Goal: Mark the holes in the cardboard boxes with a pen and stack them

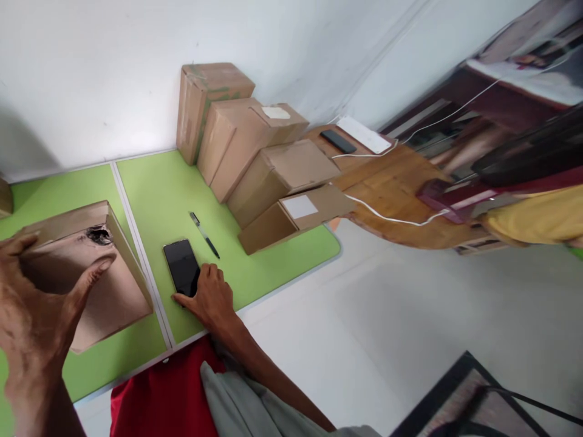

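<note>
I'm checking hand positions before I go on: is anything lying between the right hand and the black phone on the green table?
Nothing visible does. The right hand already rests at the near end of the phone, fingers touching its edge. The pen lies beyond, apart. The left hand is on the cardboard box.

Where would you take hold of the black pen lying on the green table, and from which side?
Pinch the pen at mid-barrel from straight above, fingers across its thin width. It lies flat and slanted on the green table, clear of the phone and the cardboard boxes, so both long sides look free.
</note>
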`<action>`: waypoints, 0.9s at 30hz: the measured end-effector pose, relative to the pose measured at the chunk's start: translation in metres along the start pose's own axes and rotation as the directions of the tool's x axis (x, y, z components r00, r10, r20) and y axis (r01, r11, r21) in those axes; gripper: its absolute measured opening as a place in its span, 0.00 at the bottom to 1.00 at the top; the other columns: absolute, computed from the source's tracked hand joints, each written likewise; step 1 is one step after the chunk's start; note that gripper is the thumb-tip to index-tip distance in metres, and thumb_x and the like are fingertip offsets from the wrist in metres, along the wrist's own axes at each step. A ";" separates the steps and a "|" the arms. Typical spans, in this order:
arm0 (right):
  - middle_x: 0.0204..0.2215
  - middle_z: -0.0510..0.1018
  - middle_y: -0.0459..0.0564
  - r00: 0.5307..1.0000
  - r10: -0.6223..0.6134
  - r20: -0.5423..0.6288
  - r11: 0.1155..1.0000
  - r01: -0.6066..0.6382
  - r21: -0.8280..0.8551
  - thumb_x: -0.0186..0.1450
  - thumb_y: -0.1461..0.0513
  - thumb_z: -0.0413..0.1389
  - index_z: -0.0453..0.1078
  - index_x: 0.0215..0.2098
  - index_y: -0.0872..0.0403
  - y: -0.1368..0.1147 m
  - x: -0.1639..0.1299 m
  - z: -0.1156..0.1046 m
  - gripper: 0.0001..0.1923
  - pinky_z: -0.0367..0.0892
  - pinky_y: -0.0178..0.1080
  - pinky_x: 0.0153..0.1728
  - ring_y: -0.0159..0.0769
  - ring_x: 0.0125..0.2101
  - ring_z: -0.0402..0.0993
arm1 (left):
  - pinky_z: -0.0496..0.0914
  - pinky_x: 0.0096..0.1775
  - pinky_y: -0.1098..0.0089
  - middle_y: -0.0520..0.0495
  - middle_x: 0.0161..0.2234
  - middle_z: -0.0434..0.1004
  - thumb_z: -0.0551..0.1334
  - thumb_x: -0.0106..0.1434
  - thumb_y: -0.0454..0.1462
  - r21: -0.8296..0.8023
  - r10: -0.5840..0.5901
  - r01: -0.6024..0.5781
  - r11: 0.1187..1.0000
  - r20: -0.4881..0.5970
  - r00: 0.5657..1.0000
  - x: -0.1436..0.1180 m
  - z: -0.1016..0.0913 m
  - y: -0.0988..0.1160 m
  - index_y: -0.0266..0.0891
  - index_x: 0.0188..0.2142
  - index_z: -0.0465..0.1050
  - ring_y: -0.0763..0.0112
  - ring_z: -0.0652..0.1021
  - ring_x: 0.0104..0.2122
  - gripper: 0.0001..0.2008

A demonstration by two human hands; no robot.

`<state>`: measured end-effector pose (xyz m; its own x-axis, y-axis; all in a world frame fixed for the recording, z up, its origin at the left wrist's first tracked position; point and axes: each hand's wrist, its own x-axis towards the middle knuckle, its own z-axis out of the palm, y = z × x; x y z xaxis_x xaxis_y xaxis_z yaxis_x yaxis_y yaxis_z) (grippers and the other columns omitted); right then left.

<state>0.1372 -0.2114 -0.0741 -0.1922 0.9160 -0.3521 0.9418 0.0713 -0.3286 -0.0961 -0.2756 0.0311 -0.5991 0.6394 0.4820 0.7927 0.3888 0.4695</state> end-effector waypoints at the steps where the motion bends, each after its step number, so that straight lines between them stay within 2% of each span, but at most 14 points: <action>1: 0.60 0.79 0.72 1.000 0.006 -0.003 1.000 -0.006 0.028 0.64 0.48 0.77 0.71 0.57 0.56 -0.001 0.002 0.003 0.34 0.78 0.55 0.57 0.63 0.61 0.79 | 0.54 0.74 0.29 0.21 0.67 0.74 0.73 0.43 0.78 -0.007 0.009 -0.010 1.000 -0.016 1.000 0.000 0.000 -0.001 0.31 0.67 0.76 0.16 0.66 0.72 0.68; 4: 0.60 0.80 0.71 0.999 0.040 0.023 0.979 -0.044 0.197 0.59 0.54 0.78 0.70 0.57 0.55 0.002 0.011 0.006 0.35 0.76 0.56 0.59 0.64 0.61 0.81 | 0.55 0.73 0.31 0.23 0.65 0.74 0.73 0.43 0.78 -0.018 0.043 -0.044 0.999 -0.045 0.998 -0.002 0.001 -0.005 0.33 0.65 0.77 0.20 0.68 0.70 0.65; 7: 0.52 0.84 0.65 0.995 0.056 0.088 0.879 -0.091 0.468 0.52 0.58 0.78 0.70 0.52 0.53 0.011 0.020 0.005 0.34 0.74 0.59 0.61 0.66 0.58 0.82 | 0.56 0.73 0.31 0.23 0.66 0.74 0.73 0.44 0.78 -0.019 0.057 -0.058 0.998 -0.057 0.997 -0.004 0.001 -0.005 0.33 0.64 0.78 0.21 0.69 0.69 0.63; 10: 0.42 0.85 0.55 0.990 -0.014 0.139 0.771 -0.077 0.632 0.55 0.56 0.73 0.70 0.40 0.50 0.022 0.024 0.001 0.21 0.77 0.56 0.56 0.60 0.52 0.84 | 0.54 0.74 0.31 0.21 0.67 0.73 0.72 0.44 0.79 -0.006 0.038 -0.038 0.999 -0.043 0.998 -0.005 0.001 -0.003 0.30 0.66 0.77 0.21 0.68 0.70 0.66; 13: 0.37 0.85 0.50 0.971 -0.117 0.208 0.660 -0.080 0.747 0.62 0.49 0.69 0.71 0.41 0.50 0.032 0.018 -0.002 0.19 0.82 0.50 0.46 0.50 0.43 0.86 | 0.53 0.75 0.30 0.16 0.67 0.72 0.69 0.44 0.82 -0.003 0.009 -0.009 1.000 -0.030 1.000 -0.004 0.001 -0.002 0.25 0.66 0.76 0.19 0.67 0.71 0.71; 14: 0.37 0.86 0.50 0.955 -0.165 0.247 0.580 -0.109 0.807 0.63 0.46 0.68 0.71 0.45 0.51 0.034 0.013 -0.003 0.23 0.83 0.48 0.43 0.48 0.40 0.87 | 0.53 0.75 0.30 0.15 0.66 0.73 0.68 0.43 0.82 -0.004 0.009 -0.009 1.000 -0.035 0.999 -0.004 0.001 -0.003 0.24 0.66 0.77 0.18 0.67 0.71 0.72; 16: 0.38 0.87 0.50 0.904 -0.290 0.314 0.329 -0.214 0.920 0.63 0.43 0.71 0.70 0.51 0.51 0.038 0.001 -0.007 0.29 0.85 0.47 0.39 0.46 0.38 0.89 | 0.55 0.74 0.31 0.17 0.66 0.74 0.68 0.42 0.83 -0.009 0.025 -0.026 1.000 -0.052 0.998 -0.004 0.002 -0.005 0.26 0.66 0.78 0.18 0.68 0.70 0.71; 18: 0.42 0.88 0.52 0.849 -0.427 0.311 0.052 -0.321 0.946 0.63 0.44 0.75 0.69 0.54 0.50 0.037 -0.013 -0.017 0.33 0.86 0.46 0.40 0.45 0.38 0.90 | 0.56 0.73 0.31 0.22 0.67 0.75 0.70 0.42 0.82 -0.013 0.044 -0.045 0.999 -0.055 0.998 -0.004 0.002 -0.006 0.32 0.66 0.78 0.21 0.69 0.69 0.68; 19: 0.44 0.89 0.53 0.827 -0.484 0.287 -0.043 -0.350 0.936 0.63 0.45 0.77 0.69 0.55 0.50 0.035 -0.020 -0.024 0.33 0.87 0.46 0.41 0.45 0.39 0.91 | 0.56 0.73 0.32 0.24 0.67 0.75 0.70 0.43 0.81 -0.017 0.047 -0.048 0.999 -0.052 0.998 -0.004 0.002 -0.006 0.35 0.66 0.78 0.22 0.69 0.69 0.66; 21: 0.47 0.89 0.54 0.775 -0.587 0.233 -0.110 -0.361 0.926 0.65 0.45 0.77 0.69 0.58 0.49 0.025 -0.031 -0.040 0.34 0.88 0.47 0.41 0.46 0.39 0.92 | 0.55 0.73 0.32 0.26 0.67 0.75 0.71 0.43 0.80 -0.020 0.032 -0.033 0.999 -0.036 0.999 -0.004 0.002 -0.005 0.37 0.65 0.78 0.23 0.69 0.69 0.64; 24: 0.49 0.89 0.55 0.675 -0.718 0.170 -0.119 -0.360 0.926 0.65 0.45 0.77 0.68 0.63 0.47 0.002 -0.040 -0.058 0.37 0.88 0.51 0.42 0.49 0.41 0.92 | 0.55 0.72 0.33 0.25 0.67 0.76 0.69 0.47 0.80 -0.005 0.011 -0.011 1.000 -0.024 1.000 -0.004 0.001 -0.003 0.37 0.64 0.78 0.24 0.68 0.69 0.61; 27: 0.49 0.89 0.55 0.598 -0.794 0.109 -0.153 -0.370 0.916 0.66 0.42 0.76 0.67 0.66 0.46 -0.022 -0.042 -0.060 0.40 0.88 0.52 0.43 0.52 0.44 0.92 | 0.57 0.71 0.33 0.25 0.66 0.76 0.69 0.53 0.75 0.017 0.063 -0.063 0.998 -0.027 0.998 -0.007 0.001 -0.004 0.37 0.64 0.76 0.27 0.69 0.68 0.55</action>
<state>0.1413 -0.2280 0.0001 -0.8928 0.4482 -0.0456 -0.3254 -0.7115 -0.6227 -0.0950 -0.2810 0.0254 -0.5506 0.6446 0.5303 0.8305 0.3594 0.4255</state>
